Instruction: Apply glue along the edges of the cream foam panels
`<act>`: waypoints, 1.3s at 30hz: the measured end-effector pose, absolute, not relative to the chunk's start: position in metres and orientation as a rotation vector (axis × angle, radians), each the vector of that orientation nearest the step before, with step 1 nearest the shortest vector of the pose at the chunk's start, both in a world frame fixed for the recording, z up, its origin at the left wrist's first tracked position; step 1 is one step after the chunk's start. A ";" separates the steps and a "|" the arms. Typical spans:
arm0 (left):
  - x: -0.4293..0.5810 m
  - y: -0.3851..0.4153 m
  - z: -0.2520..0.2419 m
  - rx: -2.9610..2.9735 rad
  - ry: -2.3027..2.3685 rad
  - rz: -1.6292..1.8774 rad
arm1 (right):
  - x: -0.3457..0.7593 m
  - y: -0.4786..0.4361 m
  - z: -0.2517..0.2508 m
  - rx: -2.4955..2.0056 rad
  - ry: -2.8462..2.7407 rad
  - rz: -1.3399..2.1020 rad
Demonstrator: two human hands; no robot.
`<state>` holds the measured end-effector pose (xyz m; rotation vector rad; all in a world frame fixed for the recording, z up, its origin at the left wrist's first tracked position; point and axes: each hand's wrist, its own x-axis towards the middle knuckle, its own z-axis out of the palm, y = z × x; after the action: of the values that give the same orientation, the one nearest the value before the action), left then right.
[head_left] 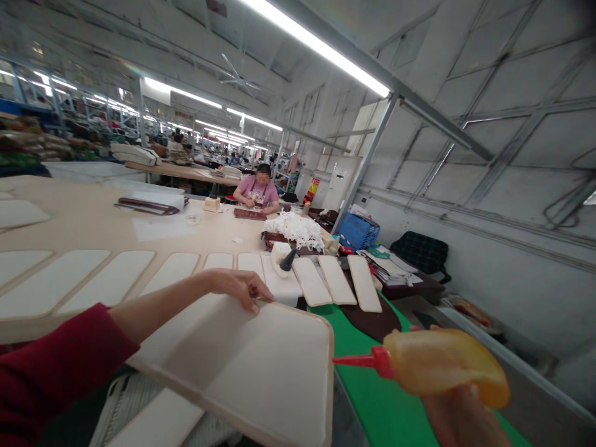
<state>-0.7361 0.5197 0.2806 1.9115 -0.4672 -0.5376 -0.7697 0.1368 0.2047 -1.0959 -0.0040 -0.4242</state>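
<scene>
My left hand pinches the far edge of a large white panel with rounded corners and a tan rim. The panel is tilted in front of me. My right hand is wrapped round a squeeze bottle of amber liquid, held on its side. Its red nozzle points left, with the tip close to the panel's right edge; whether they touch I cannot tell. Below the panel, another white piece lies on a ribbed pale surface.
Several white panels lie in a row along the wooden table. Three narrow ones rest by a green surface. A black cone, white scraps and a blue crate stand beyond. A co-worker sits across the table.
</scene>
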 end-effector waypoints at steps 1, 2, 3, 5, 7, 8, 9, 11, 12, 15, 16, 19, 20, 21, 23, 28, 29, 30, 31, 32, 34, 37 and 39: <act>-0.739 0.514 0.282 1.917 -0.465 -0.534 | -0.773 0.133 0.207 -1.111 0.003 -0.406; -0.740 0.510 0.283 1.919 -0.477 -0.540 | -0.777 0.129 0.209 -1.123 0.027 -0.395; -0.741 0.506 0.283 1.921 -0.505 -0.561 | -0.779 0.125 0.211 -1.144 0.045 -0.386; -0.742 0.503 0.281 1.916 -0.584 -0.632 | -0.782 0.117 0.214 -1.193 0.048 -0.373; -0.741 0.503 0.278 1.902 -0.651 -0.689 | -0.783 0.109 0.209 -1.207 0.001 -0.355; -0.741 0.503 0.277 1.897 -0.675 -0.704 | -0.783 0.105 0.205 -1.197 -0.041 -0.340; -0.742 0.503 0.276 1.893 -0.688 -0.710 | -0.783 0.100 0.199 -1.180 -0.089 -0.324; -0.744 0.503 0.276 1.883 -0.686 -0.717 | -0.783 0.093 0.188 -1.148 -0.179 -0.296; -0.746 0.502 0.277 1.876 -0.674 -0.722 | -0.783 0.089 0.183 -1.138 -0.215 -0.277; -0.751 0.499 0.278 1.858 -0.619 -0.732 | -0.783 0.077 0.179 -1.124 -0.264 -0.232; -0.752 0.499 0.278 1.852 -0.604 -0.733 | -0.783 0.074 0.182 -1.127 -0.274 -0.210; -0.753 0.499 0.277 1.837 -0.590 -0.744 | -0.784 0.069 0.191 -1.168 -0.292 -0.139; -0.753 0.500 0.277 1.834 -0.591 -0.745 | -0.786 0.070 0.193 -1.178 -0.296 -0.141; -0.753 0.500 0.277 1.833 -0.590 -0.745 | -0.790 0.073 0.194 -1.177 -0.301 -0.166; -0.754 0.502 0.277 1.826 -0.583 -0.742 | -0.799 0.084 0.195 -1.161 -0.307 -0.238; -0.755 0.503 0.277 1.793 -0.568 -0.791 | -0.809 0.110 0.204 -1.172 -0.350 -0.337; -0.755 0.504 0.277 1.790 -0.565 -0.793 | -0.808 0.113 0.208 -1.179 -0.362 -0.358; -0.754 0.505 0.277 1.789 -0.562 -0.793 | -0.807 0.115 0.211 -1.187 -0.373 -0.375; -0.754 0.505 0.277 1.788 -0.558 -0.791 | -0.806 0.117 0.214 -1.195 -0.382 -0.385; -0.754 0.506 0.277 1.788 -0.552 -0.788 | -0.805 0.119 0.217 -1.202 -0.390 -0.392; -0.754 0.508 0.276 1.785 -0.542 -0.787 | -0.805 0.123 0.221 -1.217 -0.402 -0.403; -0.753 0.511 0.275 1.770 -0.530 -0.782 | -0.807 0.127 0.223 -1.233 -0.409 -0.410; -0.751 0.514 0.274 1.761 -0.538 -0.793 | -0.808 0.129 0.224 -1.240 -0.405 -0.411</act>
<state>-0.7507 0.5141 0.2738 1.7613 -0.5380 -0.7935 -0.8080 0.1287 0.2237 -1.2395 -0.4045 -0.4112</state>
